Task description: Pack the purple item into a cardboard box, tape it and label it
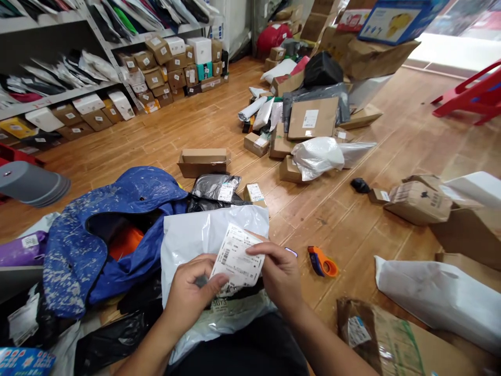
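Note:
A white printed shipping label [237, 258] is held up between both hands, tilted above a white plastic mailer bag [183, 235]. My left hand [191, 287] pinches its lower left edge, thumb on the front. At the upper right edge, my right hand [279, 271] has its index finger on the label's face; its other fingers are partly hidden. The bag lies across my lap, with dark print visible below the label.
A blue bag [117, 230] lies gaping at left. An orange and blue tape dispenser [321, 262] sits on the floor at right. Parcels are piled ahead [313, 117] and at right [438, 287]. Shelves of packages [58, 96] stand at back left, a red stool [469, 94] at far right.

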The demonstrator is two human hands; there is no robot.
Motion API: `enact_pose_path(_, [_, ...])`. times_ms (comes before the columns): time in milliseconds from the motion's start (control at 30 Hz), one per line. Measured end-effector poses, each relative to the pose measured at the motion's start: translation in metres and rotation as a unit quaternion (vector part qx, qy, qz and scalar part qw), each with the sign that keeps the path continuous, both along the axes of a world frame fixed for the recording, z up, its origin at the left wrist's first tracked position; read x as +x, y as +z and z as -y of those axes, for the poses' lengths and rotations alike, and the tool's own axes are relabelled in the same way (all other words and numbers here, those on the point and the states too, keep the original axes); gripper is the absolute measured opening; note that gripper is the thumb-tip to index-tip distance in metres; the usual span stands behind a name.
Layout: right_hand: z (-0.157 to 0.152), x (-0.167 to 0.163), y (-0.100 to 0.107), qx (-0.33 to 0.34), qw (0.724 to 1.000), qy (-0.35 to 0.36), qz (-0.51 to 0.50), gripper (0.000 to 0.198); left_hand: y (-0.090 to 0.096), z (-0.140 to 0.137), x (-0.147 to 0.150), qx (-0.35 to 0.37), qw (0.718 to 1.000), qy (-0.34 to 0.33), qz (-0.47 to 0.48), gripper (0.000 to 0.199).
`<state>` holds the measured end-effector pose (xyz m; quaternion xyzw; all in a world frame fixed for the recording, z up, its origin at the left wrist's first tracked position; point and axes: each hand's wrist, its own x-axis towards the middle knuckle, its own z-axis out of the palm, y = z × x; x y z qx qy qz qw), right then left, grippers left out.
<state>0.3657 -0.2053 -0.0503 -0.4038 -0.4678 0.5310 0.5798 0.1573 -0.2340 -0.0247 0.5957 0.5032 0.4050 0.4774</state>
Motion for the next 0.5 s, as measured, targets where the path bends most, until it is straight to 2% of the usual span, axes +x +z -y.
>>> enact_pose_path(100, [0.001, 0.0, 0.003, -0.122, 0.988, 0.016, -0.089, 0.012, -0.005, 0.006, -0.002, -0.093, 0.995, 0.021, -0.006, 0.053])
enact_pose_path(167, [0.002, 0.0, 0.005, -0.178, 0.971, 0.065, -0.143, 0.03, -0.004, 0.01, 0.001, -0.154, 0.987, 0.049, 0.013, 0.052])
enact_pose_path(233, [0.002, -0.001, 0.007, -0.186, 0.967, 0.086, -0.153, 0.044, -0.001, 0.012, 0.005, -0.198, 0.977, 0.071, 0.04, 0.052])
enact_pose_path(400, [0.005, -0.011, 0.006, -0.147, 0.988, 0.048, -0.016, 0.04, -0.001, 0.011, 0.016, -0.195, 0.973, 0.072, 0.103, 0.043])
enact_pose_path(500, [0.006, -0.017, 0.009, -0.137, 0.989, 0.04, -0.034, 0.056, -0.011, 0.01, 0.019, -0.21, 0.968, 0.07, 0.119, 0.046])
